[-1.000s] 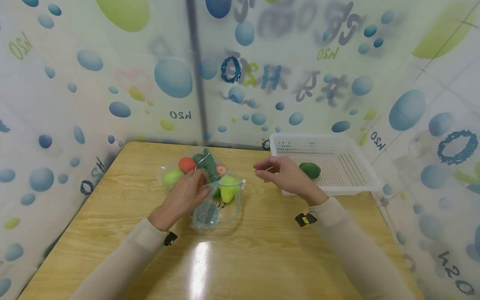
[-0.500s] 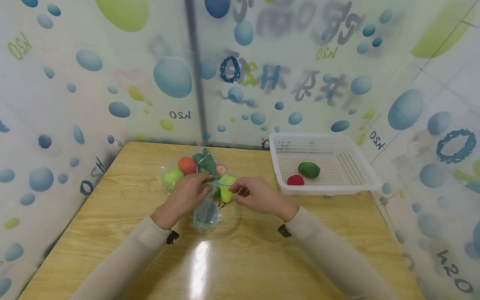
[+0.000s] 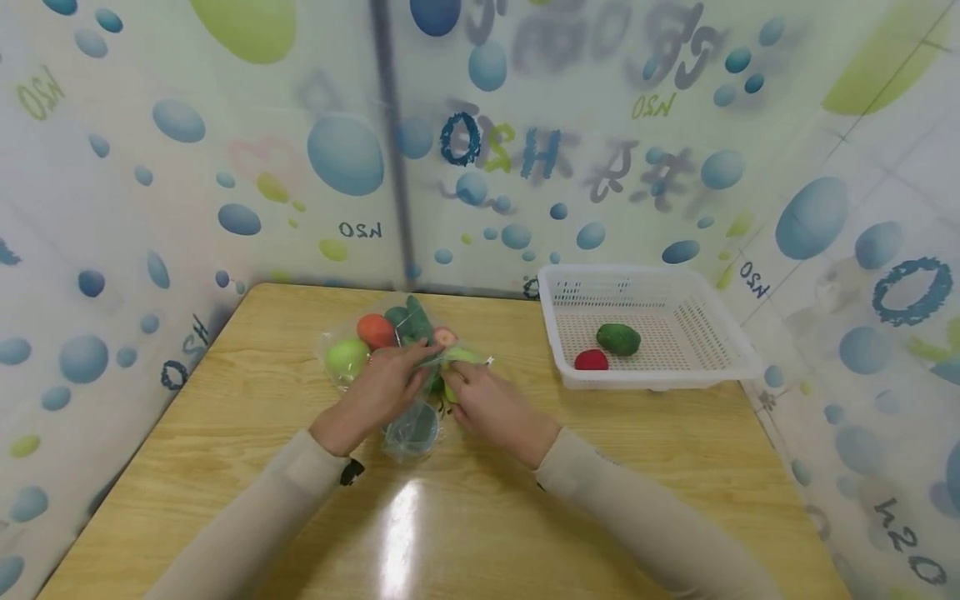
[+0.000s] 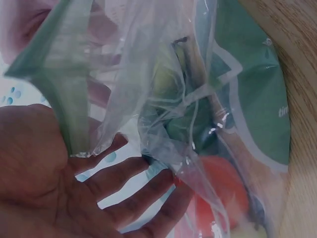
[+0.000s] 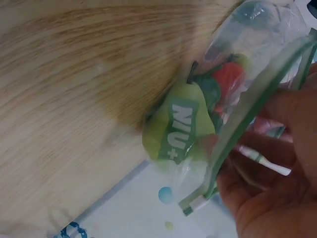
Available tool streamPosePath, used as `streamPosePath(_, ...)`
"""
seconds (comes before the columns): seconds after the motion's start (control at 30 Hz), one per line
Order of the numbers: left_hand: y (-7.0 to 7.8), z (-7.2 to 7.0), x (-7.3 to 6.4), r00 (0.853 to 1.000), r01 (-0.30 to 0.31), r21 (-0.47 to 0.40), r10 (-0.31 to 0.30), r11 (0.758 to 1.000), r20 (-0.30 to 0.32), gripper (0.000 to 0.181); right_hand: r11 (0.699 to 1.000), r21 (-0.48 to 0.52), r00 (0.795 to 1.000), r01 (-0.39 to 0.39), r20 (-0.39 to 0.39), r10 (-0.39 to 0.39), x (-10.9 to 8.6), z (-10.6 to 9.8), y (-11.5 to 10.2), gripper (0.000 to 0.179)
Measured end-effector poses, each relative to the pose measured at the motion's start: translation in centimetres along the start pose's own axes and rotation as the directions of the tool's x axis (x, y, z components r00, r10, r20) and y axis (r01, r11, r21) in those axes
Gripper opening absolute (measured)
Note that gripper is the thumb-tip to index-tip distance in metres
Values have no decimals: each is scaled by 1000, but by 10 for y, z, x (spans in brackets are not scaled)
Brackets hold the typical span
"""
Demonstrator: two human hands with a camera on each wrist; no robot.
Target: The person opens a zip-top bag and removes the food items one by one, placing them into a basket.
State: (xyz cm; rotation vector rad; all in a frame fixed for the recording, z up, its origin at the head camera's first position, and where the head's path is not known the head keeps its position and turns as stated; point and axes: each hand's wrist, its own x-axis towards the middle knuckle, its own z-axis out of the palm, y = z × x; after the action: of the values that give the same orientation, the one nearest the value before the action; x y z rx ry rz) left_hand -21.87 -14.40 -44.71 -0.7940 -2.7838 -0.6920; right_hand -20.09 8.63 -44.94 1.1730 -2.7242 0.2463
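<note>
Centre frame, the left hand (image 3: 369, 396) spreads loose fingers; whether the right hand (image 3: 498, 412) grips, I cannot tell; slack, the clear green-edged plastic bag (image 4: 185, 106) could snag the yellow-green pear (image 5: 162, 126).

I'm standing in what looks like a small makeshift booth: bubble-patterned curtains (image 3: 517, 196), lettered H2O, hang beyond the hands (image 3: 375, 392) (image 3: 495, 410) and close in on both sides, hemming in the wood-grain counter (image 3: 472, 525) beneath them.
</note>
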Motion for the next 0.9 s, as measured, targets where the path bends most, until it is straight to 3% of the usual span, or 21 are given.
streamPosePath(0.27,3,-3,-1,999,27,7,-27,1000,39,44,988,11,988,-155,10,155,4,4,-5,68)
streamPosePath(0.57,6,-3,-1,998,32,-15,-31,999,61,39,947,-10,945,-320,71,320,11,6,-2,76)
streamPosePath(0.73,5,-3,-1,995,46,9,-46,999,91,41,945,18,943,-327,74,325,9,10,-1,80)
streamPosePath(0.9,5,-3,-1,991,67,10,-67,998,117,46,946,142,955,-292,89,282,6,12,3,75)
